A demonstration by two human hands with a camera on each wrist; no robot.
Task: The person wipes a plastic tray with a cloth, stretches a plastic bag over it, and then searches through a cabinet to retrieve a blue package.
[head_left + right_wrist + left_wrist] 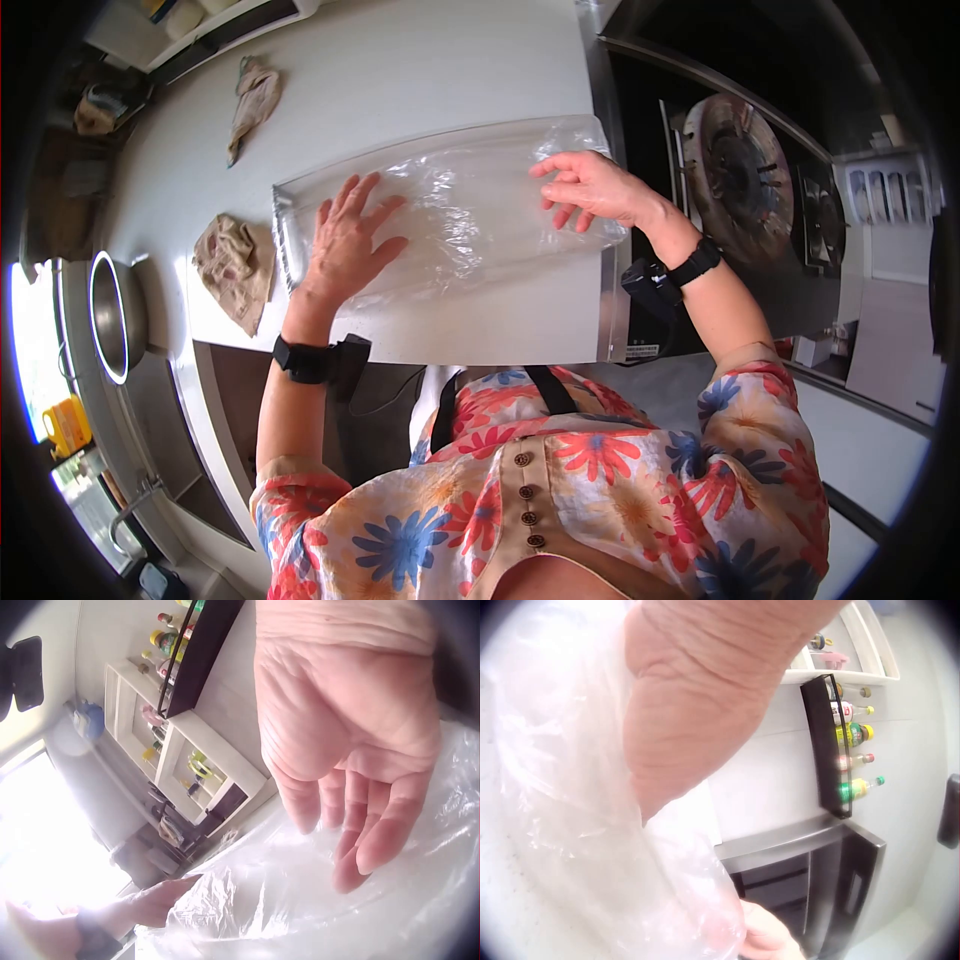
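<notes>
Reaching over plastic [440, 215], L hand [350, 240] spread, R hand [595, 190] relaxed, both empty, labels [849, 735] blurred

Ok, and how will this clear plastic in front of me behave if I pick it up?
The clear plastic will probably droop, since it looks thin and wrinkles easily. It seems light, being see-through film. Its glossy surface might also slide on the smooth white counter.

My count
Two crumpled beige cloths [235, 265] [257, 95], two black wrist cameras [349, 367] [650, 287], four round brown buttons [522, 460] [527, 492] [529, 518] [536, 541], one clear plastic sheet [455, 215].
</notes>
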